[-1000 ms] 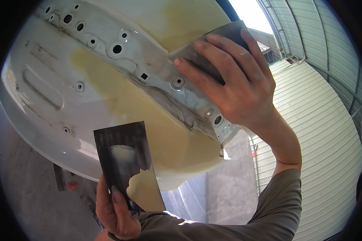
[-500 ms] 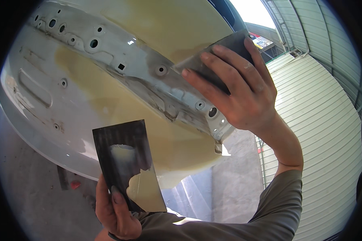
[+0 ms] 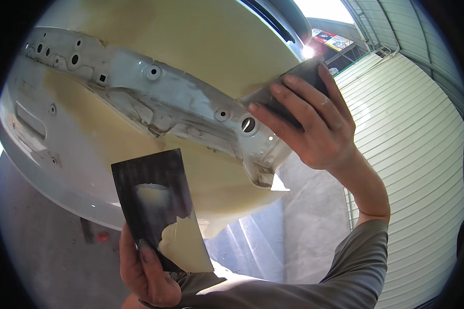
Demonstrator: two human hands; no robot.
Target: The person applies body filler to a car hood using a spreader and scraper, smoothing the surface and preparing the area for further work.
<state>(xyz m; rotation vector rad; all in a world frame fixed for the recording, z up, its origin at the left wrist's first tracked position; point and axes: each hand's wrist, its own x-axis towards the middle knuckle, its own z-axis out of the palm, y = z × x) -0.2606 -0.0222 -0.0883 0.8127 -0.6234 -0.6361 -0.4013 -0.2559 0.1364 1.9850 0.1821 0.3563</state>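
My left hand (image 3: 148, 275) grips the lower end of a dark rectangular board (image 3: 165, 208), thumb on its face. A thick lump of cream-coloured putty (image 3: 188, 247) covers its lower right, with a thinner smear above. Spread over a dark grey putty spreader (image 3: 308, 74), the fingers of my right hand (image 3: 319, 129) press it flat along the right side of the car body panel (image 3: 180, 92). Its far edge lies against the upper yellowish coated area (image 3: 211, 46). My right thumb is hidden.
A recessed pale metal channel (image 3: 131, 64) with several holes crosses the panel diagonally. More yellowish coating (image 3: 98, 118) lies below it. White corrugated sheeting (image 3: 402, 149) stands at right. Grey floor (image 3: 46, 221) shows below, with a small red object (image 3: 103, 237).
The panel has shifted left in view, showing more of its upper coated area. My right hand and the spreader sit slightly lower and further right. My left hand and the board have barely moved.
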